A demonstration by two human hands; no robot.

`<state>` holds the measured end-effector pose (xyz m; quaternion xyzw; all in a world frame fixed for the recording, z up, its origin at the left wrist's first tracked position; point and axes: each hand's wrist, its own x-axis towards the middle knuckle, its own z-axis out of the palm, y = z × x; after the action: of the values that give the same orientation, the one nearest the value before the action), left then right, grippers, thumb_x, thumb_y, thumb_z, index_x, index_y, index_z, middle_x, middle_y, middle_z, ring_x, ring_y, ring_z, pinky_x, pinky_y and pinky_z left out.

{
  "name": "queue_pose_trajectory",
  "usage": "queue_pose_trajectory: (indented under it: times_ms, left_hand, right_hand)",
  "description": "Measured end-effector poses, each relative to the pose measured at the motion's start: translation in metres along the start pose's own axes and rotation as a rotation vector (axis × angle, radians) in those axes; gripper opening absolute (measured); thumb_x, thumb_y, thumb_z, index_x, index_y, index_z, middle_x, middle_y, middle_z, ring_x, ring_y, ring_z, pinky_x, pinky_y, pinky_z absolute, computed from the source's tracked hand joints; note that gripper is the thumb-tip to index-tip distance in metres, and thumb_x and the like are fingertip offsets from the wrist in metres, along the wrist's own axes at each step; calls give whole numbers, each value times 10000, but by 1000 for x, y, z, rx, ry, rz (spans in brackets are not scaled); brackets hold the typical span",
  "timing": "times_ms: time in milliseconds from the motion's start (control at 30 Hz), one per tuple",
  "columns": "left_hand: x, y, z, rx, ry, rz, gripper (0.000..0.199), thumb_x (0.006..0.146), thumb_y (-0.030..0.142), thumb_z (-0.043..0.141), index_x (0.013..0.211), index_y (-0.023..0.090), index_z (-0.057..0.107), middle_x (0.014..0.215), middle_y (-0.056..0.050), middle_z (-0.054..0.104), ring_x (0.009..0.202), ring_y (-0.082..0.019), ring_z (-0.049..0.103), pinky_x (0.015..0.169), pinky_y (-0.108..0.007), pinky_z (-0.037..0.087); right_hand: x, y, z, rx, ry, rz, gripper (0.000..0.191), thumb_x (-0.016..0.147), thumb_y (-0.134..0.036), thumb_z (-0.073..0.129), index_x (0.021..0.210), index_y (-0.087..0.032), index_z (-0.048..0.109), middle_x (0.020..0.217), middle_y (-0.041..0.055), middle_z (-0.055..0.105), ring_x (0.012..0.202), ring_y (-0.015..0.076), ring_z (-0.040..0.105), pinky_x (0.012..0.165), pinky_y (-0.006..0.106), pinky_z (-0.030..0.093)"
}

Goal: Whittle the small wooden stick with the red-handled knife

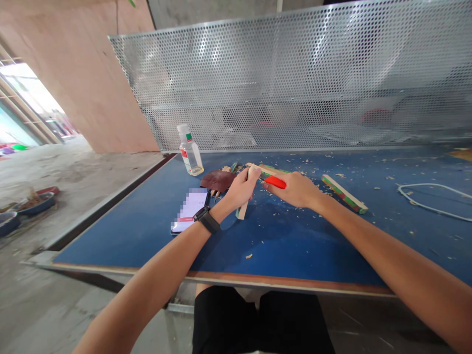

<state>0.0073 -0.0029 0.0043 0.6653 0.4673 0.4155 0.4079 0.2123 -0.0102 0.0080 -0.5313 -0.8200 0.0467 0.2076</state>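
Note:
My left hand [243, 188] is closed around a short wooden piece [242, 211], whose pale lower end shows beneath the palm. Just to the right, my right hand [295, 189] grips a red-handled knife [275, 183], its tip side pointing at the left hand. The blade is small and partly hidden by the fingers. Behind both hands a wood strip with green sides [268, 170] lies on the blue table [287, 250]. A brown sheet [218, 180] rests left of my left hand, with small wood pieces around it.
A phone [190, 211] lies near my left wrist. Behind it stands a clear bottle [191, 156]. Another painted wood strip [344, 193] and a white cable loop [438, 186] are on the right. Wood shavings are scattered about. A perforated metal panel [265, 83] edges the table's back.

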Motion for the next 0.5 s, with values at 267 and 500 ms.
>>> queue_pose_trajectory:
  times_ms: [267,500]
  left_hand:
    - [0,0,1,7,7,3,345,1097,474,484,857,229,443,644,64,453,467,-74,449,483,-235,383]
    - [-1,2,1,4,8,0,328,1093,461,490,863,232,443,659,65,441,468,-74,455,482,-240,388]
  right_hand:
    - [0,-2,-1,17,-8,-2,477,1015,-654,487,984,-291,796,831,64,753,706,252,645,623,355,395]
    - [0,-1,0,16,-15,5,472,1013,-665,484,949,-304,781,828,57,757,713,258,652,626,357,398]
